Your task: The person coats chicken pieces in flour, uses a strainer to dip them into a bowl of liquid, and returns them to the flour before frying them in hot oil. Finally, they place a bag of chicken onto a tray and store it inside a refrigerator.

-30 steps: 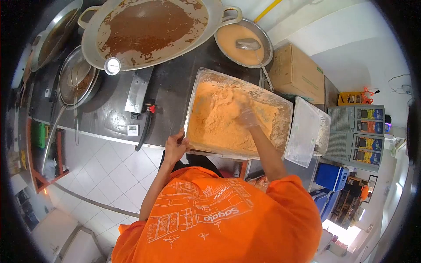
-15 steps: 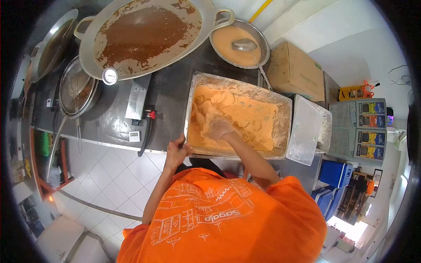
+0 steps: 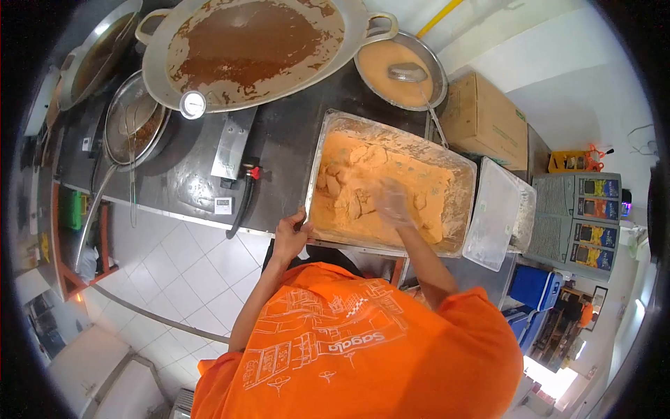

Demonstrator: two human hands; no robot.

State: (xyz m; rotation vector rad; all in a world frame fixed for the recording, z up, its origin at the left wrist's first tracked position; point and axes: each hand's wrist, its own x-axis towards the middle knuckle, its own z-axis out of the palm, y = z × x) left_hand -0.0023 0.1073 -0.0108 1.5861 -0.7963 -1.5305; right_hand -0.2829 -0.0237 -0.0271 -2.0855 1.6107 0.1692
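Note:
My left hand (image 3: 290,236) is closed around the near left corner of a rectangular tub (image 3: 470,202), its fingers wrapped over the rim. Orange-tinted flour (image 3: 429,183) covers the bottom of the tub, with several coated pieces (image 3: 354,198) lying in it, mostly left of the middle. Over the right side of those pieces is my right hand (image 3: 395,202), which seems to wear a thin clear glove. Motion smears its fingers, and I cannot tell whether they hold anything.
A large pan of brown oil (image 3: 258,49) with a dial thermometer (image 3: 192,105) stands behind. Beyond the tub are a bowl of orange batter (image 3: 391,66) with a strainer ladle (image 3: 407,72) and a cardboard box (image 3: 481,119). A clear lid (image 3: 492,209) lies right; a sieve (image 3: 132,126) sits left.
My right hand has moved right and lifted off the coated pieces on the left of the tub. My left hand keeps its hold on the corner. The whole view has shifted slightly.

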